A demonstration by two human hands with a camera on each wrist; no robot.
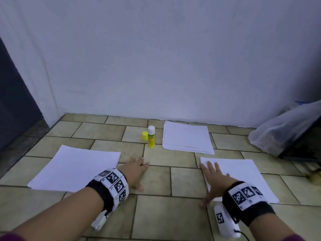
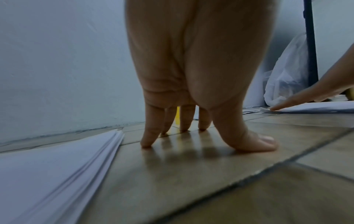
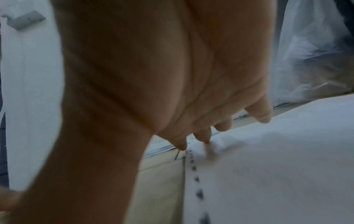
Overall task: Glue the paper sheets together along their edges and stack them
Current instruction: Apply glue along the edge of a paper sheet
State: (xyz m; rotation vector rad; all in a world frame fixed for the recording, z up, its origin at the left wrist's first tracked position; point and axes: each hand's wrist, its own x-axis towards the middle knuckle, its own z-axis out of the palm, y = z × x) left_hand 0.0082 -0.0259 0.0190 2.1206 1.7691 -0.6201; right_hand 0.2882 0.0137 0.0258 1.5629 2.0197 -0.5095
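Right hand [image 1: 214,180] flat on right sheet [image 1: 243,178], seemingly punched edge, left hand [image 1: 134,171] on floor tiles [image 1: 165,214]

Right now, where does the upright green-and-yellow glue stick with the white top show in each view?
Head: glue stick stands centre, on the floor tiles beyond both hands.
Left wrist: only a yellow sliver between the left hand's fingers, probably it.
Right wrist: not in it.
Shared landmark: clear plastic bag.

Head looks down; wrists skim floor [image 2: 210,174], sharing paper.

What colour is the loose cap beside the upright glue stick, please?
Yellow cap; clearest in the head view.
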